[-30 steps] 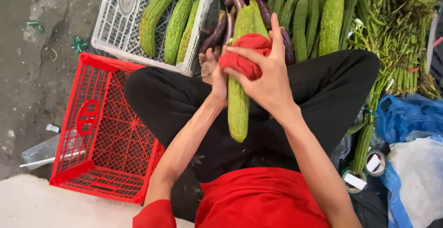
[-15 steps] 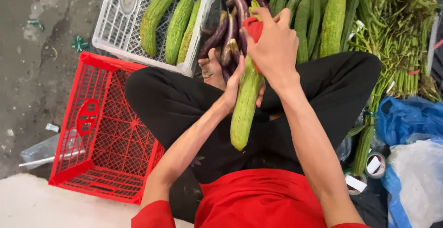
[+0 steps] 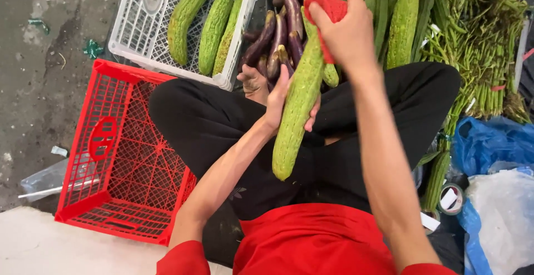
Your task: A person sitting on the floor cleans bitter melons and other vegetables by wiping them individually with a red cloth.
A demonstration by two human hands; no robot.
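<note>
grey concrete floor (image 3: 33, 47) runs down the left side of the head view, stained and littered with small scraps, and the person sits cross-legged on it in black trousers and a red top.

the left hand (image 3: 278, 100) is closed around the middle of a long, pale green bitter gourd (image 3: 297, 108), holding it tilted over the lap, its lower tip hanging free above the trousers. the right hand (image 3: 347, 30) is closed on a red cloth (image 3: 328, 8) and presses it against the gourd's upper end. judging from that, the wiping is under way at the top, and the lower length looks not yet gone over. the gourd's skin is ridged and warty, a little dull, with no cuts visible.

three similar gourds lie in the white crate (image 3: 130, 36) beyond the left knee, toward its near edge. the red crate (image 3: 111, 152) just beside the left thigh holds no vegetables. purple aubergines (image 3: 283, 25), more green gourds and bundles of green stalks (image 3: 478, 47) are piled ahead and to the right, so much produce seems left.
</note>
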